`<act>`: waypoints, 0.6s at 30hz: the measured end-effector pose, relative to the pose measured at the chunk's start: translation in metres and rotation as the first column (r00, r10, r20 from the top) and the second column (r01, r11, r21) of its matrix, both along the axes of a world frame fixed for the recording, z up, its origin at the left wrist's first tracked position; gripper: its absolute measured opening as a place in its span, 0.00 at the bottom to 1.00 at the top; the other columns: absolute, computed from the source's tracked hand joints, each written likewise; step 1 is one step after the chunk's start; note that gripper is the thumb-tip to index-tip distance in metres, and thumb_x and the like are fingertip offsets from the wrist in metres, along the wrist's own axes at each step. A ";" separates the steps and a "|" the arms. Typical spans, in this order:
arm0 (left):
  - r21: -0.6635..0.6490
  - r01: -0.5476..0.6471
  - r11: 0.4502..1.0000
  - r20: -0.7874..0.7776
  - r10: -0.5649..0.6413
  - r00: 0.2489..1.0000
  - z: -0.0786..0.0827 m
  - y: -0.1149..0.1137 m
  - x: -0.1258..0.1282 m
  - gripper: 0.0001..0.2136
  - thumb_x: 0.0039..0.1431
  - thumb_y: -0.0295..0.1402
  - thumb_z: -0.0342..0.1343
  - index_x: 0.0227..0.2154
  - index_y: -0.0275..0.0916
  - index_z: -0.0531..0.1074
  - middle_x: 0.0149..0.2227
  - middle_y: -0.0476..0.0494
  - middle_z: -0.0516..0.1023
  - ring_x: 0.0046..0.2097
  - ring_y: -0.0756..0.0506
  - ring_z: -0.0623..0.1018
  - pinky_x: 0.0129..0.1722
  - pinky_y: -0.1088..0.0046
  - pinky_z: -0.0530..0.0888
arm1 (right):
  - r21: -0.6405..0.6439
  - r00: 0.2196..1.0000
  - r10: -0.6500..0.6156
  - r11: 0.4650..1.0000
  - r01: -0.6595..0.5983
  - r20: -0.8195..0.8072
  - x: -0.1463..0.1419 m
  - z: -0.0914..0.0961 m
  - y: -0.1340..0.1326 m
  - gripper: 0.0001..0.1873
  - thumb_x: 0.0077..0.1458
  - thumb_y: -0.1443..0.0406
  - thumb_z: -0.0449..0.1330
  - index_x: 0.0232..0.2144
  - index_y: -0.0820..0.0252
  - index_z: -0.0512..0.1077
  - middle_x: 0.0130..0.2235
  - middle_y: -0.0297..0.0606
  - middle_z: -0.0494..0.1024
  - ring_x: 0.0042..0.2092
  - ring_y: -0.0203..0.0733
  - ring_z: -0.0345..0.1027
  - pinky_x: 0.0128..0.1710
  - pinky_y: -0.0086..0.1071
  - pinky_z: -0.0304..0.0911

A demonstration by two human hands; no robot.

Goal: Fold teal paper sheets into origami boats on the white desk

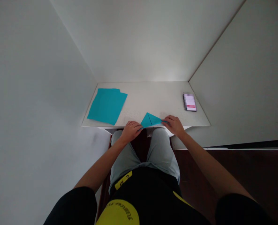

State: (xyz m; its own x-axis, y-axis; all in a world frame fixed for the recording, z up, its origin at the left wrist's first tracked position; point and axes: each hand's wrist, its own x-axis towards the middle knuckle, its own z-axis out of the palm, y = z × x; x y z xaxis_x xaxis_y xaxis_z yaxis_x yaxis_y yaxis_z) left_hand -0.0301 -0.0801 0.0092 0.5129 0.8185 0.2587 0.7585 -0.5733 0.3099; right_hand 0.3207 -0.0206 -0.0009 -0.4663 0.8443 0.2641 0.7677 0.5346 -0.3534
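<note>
At the near edge of the white, flat desk (150, 97), a small piece of folded turquoise paper (150, 120) is held, roughly triangular in outline and with a dark line running across it. Its left end is pinched by the left hand (131, 130), whose grip is narrow, at the desk's near edge. Its right end is pinched in the same way by the right hand (173, 125), also at this edge. On the left part of the desk, flat turquoise paper sheets (107, 106) are laid, partly overlapped. On the right part of the desk, a rectangular device with a bright screen (189, 102) is placed; its display is blurred and cannot be read.
</note>
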 end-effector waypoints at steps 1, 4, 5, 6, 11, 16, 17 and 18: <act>-0.017 -0.027 0.999 0.016 0.027 1.000 0.001 0.002 0.002 0.07 0.73 0.34 0.60 0.47 0.44 0.83 0.48 0.43 0.87 0.52 0.40 0.83 0.56 0.57 0.74 | -0.026 0.999 -0.041 0.999 0.041 -0.019 -0.001 -0.001 0.003 0.18 0.72 0.53 0.57 0.42 0.55 0.83 0.43 0.45 0.83 0.45 0.52 0.76 0.46 0.43 0.66; -0.095 -0.138 0.986 0.059 0.144 0.988 0.005 0.011 0.005 0.10 0.73 0.34 0.61 0.53 0.43 0.80 0.48 0.42 0.87 0.51 0.40 0.84 0.55 0.57 0.75 | -0.102 0.985 -0.164 0.982 0.158 -0.053 -0.004 -0.006 0.012 0.19 0.71 0.51 0.58 0.36 0.56 0.80 0.37 0.44 0.82 0.40 0.51 0.75 0.43 0.42 0.66; -0.123 -0.180 0.976 0.069 0.190 0.979 0.006 0.014 0.006 0.13 0.72 0.34 0.62 0.56 0.42 0.78 0.48 0.42 0.87 0.50 0.39 0.84 0.55 0.57 0.76 | -0.106 0.978 -0.199 0.976 0.192 -0.062 -0.006 -0.006 0.014 0.18 0.70 0.51 0.59 0.38 0.56 0.80 0.37 0.44 0.81 0.40 0.51 0.75 0.43 0.42 0.67; -0.141 -0.219 0.966 0.078 0.231 0.970 0.007 0.016 0.007 0.16 0.71 0.34 0.62 0.60 0.42 0.76 0.48 0.42 0.87 0.49 0.39 0.84 0.54 0.57 0.76 | -0.090 0.969 -0.235 0.969 0.228 -0.072 -0.008 -0.006 0.014 0.18 0.69 0.50 0.60 0.42 0.57 0.80 0.38 0.45 0.82 0.41 0.52 0.75 0.44 0.43 0.67; -0.021 -0.221 0.975 0.054 0.222 0.974 0.009 0.021 0.019 0.20 0.71 0.28 0.58 0.63 0.42 0.75 0.64 0.36 0.78 0.64 0.37 0.78 0.61 0.55 0.75 | 0.117 0.966 -0.257 0.960 0.255 0.003 -0.030 0.008 0.002 0.18 0.71 0.59 0.58 0.58 0.54 0.78 0.56 0.52 0.81 0.54 0.61 0.73 0.52 0.52 0.67; -0.022 0.010 1.000 -0.006 -0.010 1.000 -0.003 0.013 0.024 0.21 0.72 0.24 0.53 0.62 0.45 0.76 0.65 0.42 0.80 0.67 0.42 0.77 0.68 0.56 0.72 | 0.038 0.989 0.090 0.995 -0.095 0.116 -0.053 0.008 -0.017 0.25 0.73 0.63 0.53 0.68 0.45 0.71 0.67 0.42 0.78 0.67 0.55 0.70 0.64 0.55 0.65; -0.018 0.028 0.999 -0.001 -0.028 1.000 -0.007 0.011 0.021 0.21 0.72 0.25 0.53 0.64 0.44 0.75 0.67 0.41 0.78 0.69 0.42 0.76 0.69 0.55 0.70 | 0.029 0.987 0.115 0.992 -0.119 0.110 -0.054 0.004 -0.020 0.27 0.74 0.61 0.52 0.72 0.46 0.67 0.69 0.42 0.75 0.69 0.54 0.68 0.67 0.54 0.64; -0.009 0.038 0.999 0.006 -0.038 0.999 -0.010 0.009 0.018 0.21 0.73 0.27 0.54 0.65 0.43 0.74 0.68 0.40 0.76 0.70 0.41 0.74 0.71 0.54 0.69 | 0.028 0.987 0.120 0.992 -0.123 0.105 -0.053 0.001 -0.022 0.29 0.75 0.58 0.52 0.74 0.47 0.63 0.71 0.42 0.73 0.71 0.53 0.66 0.69 0.54 0.62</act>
State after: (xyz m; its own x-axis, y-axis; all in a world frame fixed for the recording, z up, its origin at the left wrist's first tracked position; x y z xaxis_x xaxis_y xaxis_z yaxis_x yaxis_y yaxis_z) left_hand -0.0124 -0.0713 -0.0007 0.5419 0.8010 0.2543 0.7347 -0.5985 0.3195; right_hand 0.2682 -0.0429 -0.0003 -0.5913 0.7707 0.2373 0.7276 0.6368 -0.2551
